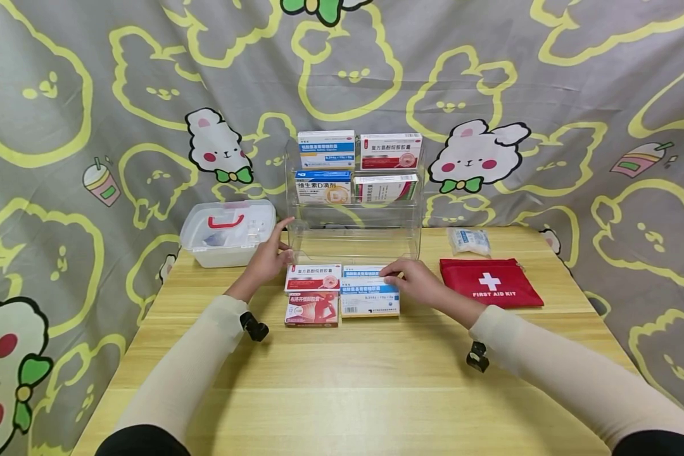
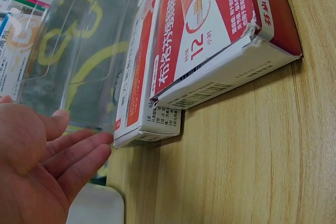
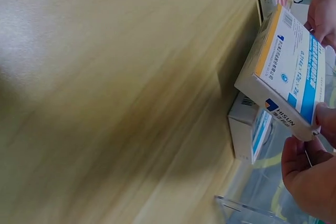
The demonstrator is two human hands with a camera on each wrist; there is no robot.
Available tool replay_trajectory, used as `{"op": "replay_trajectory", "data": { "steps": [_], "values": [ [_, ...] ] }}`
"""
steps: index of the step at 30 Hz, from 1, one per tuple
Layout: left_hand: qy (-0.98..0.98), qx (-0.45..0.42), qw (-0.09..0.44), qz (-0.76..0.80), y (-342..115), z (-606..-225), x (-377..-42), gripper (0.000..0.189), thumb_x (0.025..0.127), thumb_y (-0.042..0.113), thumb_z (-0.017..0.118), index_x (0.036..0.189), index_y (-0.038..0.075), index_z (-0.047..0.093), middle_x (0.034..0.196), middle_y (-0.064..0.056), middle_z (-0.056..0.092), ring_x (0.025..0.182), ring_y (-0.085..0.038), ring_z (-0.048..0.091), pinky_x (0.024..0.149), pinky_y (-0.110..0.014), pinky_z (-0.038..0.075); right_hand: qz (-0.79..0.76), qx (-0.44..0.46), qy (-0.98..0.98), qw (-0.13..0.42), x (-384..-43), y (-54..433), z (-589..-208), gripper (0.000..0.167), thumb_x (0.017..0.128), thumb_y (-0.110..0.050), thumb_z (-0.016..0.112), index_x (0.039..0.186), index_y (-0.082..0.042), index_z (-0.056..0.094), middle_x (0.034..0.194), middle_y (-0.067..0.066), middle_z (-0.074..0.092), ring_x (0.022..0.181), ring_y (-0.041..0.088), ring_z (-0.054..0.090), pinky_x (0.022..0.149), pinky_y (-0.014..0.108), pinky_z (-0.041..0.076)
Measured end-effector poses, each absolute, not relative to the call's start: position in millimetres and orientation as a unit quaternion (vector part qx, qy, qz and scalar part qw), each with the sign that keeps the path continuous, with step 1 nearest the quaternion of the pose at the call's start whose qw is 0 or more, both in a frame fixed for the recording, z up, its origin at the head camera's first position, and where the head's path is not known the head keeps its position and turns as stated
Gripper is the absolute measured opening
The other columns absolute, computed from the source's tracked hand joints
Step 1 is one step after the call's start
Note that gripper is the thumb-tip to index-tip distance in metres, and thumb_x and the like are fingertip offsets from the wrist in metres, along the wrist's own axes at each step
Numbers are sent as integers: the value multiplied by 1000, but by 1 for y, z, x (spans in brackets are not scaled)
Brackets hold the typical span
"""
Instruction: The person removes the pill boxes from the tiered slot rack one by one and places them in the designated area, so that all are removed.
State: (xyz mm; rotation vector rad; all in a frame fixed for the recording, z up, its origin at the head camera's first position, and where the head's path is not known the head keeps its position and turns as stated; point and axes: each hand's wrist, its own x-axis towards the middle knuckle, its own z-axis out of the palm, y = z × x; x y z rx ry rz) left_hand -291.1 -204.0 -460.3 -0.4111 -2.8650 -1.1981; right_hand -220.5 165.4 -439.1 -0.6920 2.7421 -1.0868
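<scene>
One plastic case (image 1: 228,254) stands leftmost; next on my feed, the left hand (image 1: 269,258), fingers loosely extended, is beside the clear rack (image 1: 356,244). Before it, right of the ibuprofen box (image 1: 311,310), I see the glucosamine box (image 1: 369,299) tilted above its twin box (image 3: 242,135), pinched by the right hand (image 1: 415,283); the red first-aid pouch (image 1: 490,285) lies beyond.

Downward head view — wrist views near boxes (image 1: 370,299)
</scene>
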Motion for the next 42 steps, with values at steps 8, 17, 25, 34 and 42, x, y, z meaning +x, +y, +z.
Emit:
{"op": "replay_trajectory", "data": {
  "steps": [8,17,25,34,42],
  "values": [
    [-915,-133,7,-381,-204,-460,-291,83,103,1,60,164,37,16,116,-24,69,92,-34,73,74,-45,63,-364,-239,898,59,-219,168,-451,18,100,-6,67,115,-4,77,114,10,75,100,22,67,85,39,58],
    [-914,-134,8,-382,-203,-459,-290,83,103,1,59,164,37,16,117,-26,68,94,-34,72,74,-44,63,-383,-207,897,75,-219,171,-460,21,102,-11,65,119,-7,77,123,11,73,111,28,67,95,45,58],
    [-916,-137,7,-378,-204,-459,-289,84,104,2,59,163,41,15,118,-26,68,95,-35,72,75,-45,63,-409,-198,885,98,-218,172,-462,26,97,-19,75,120,-7,76,117,8,74,107,26,67,95,45,57],
    [-913,-144,10,-380,-203,-458,-288,83,104,3,59,164,40,14,116,-25,68,94,-35,73,76,-46,63,-379,-226,894,80,-220,172,-464,27,96,-17,75,122,-9,77,122,8,73,107,22,66,88,39,58],
    [-913,-142,7,-381,-204,-458,-288,84,104,2,59,164,41,14,117,-25,68,95,-35,72,76,-46,63,-365,-253,893,72,-220,169,-467,27,98,-15,72,124,-7,76,124,11,72,109,22,65,86,35,58]
  ]
}}
